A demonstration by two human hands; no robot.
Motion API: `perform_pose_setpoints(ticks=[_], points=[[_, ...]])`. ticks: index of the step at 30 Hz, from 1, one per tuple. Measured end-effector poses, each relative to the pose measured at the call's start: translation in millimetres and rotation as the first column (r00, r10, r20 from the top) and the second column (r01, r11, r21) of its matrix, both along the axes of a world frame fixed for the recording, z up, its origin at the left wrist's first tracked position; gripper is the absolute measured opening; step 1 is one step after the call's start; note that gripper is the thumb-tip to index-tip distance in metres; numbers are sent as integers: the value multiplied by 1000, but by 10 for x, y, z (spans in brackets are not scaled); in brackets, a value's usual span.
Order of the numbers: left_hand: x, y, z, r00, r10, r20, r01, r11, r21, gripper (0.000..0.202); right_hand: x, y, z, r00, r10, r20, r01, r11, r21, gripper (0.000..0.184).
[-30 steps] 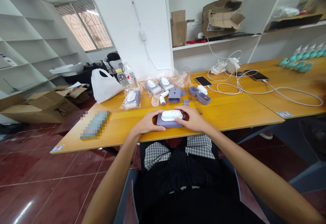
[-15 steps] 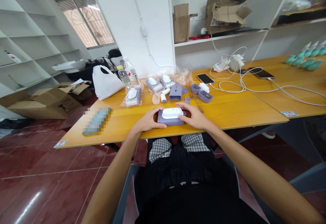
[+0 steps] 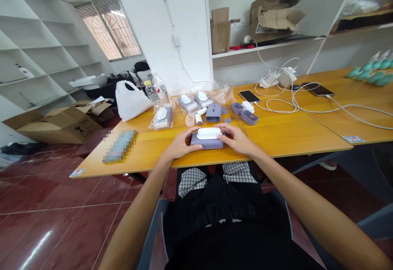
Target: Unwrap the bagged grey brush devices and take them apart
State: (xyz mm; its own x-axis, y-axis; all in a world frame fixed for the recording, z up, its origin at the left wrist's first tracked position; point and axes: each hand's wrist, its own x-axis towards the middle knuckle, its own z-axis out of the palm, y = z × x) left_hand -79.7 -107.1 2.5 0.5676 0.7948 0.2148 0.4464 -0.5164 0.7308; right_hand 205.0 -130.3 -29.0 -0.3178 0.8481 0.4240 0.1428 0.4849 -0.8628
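The left hand (image 3: pixel 183 144) and right hand (image 3: pixel 236 140) gripped opposite ends of a lilac perforated plastic box (image 3: pixel 207 144) on the wooden surface (image 3: pixel 285 135), fingers curled, seemingly to keep a white ridged piece (image 3: pixel 209 133) seated on top

"What do you see on my head camera?"

"I see the left hand (image 3: pixel 181 145) and the right hand (image 3: pixel 233 139) cupped around a purple box (image 3: pixel 207 143) with holes along its side, a white ridged piece (image 3: pixel 208 133) on top."

"What's nearby on the tabletop (image 3: pixel 285 132)?"

"Just beyond the hands I see sealed plastic bags (image 3: pixel 161 118) holding white parts, small purple trays (image 3: pixel 249 117) and a coiled spring (image 3: pixel 238 123). Further right, a phone (image 3: pixel 249 96) lies beside white cables (image 3: pixel 276 106). On the left stand a white carrier bag (image 3: pixel 132 101) and a water bottle (image 3: pixel 158 86)."

"Anything you can't make out?"

"Yes, a pixelated flat object (image 3: pixel 119 146) near the left end."
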Motion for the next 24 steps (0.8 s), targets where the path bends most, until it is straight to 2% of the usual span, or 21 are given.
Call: perform_pose_setpoints(ticks=[5,8,11,17,21,24], points=[[-30,33,-20,986,-73,150,90,990,-108,79,35,1,16,998,-11,-58,7,998,-68,38],[-40,32,12,980,-94,176,118,984,-131,76,63,-10,13,995,63,-83,-70,993,-92,52],[-30,24,28,981,-78,175,101,987,-125,73,42,-19,-7,995,80,-64,-84,995,-60,61],[-20,35,-21,983,-83,165,109,982,-155,82,-53,-18,-35,1000,-26,17,26,1000,4,52],[-33,41,-34,984,-105,142,124,983,-137,90,11,-8,4,999,44,-13,-44,999,-3,59],[-26,23,4,995,-98,32,100,993,-61,90,65,1,32,994,99,-46,-101,995,-27,60]])
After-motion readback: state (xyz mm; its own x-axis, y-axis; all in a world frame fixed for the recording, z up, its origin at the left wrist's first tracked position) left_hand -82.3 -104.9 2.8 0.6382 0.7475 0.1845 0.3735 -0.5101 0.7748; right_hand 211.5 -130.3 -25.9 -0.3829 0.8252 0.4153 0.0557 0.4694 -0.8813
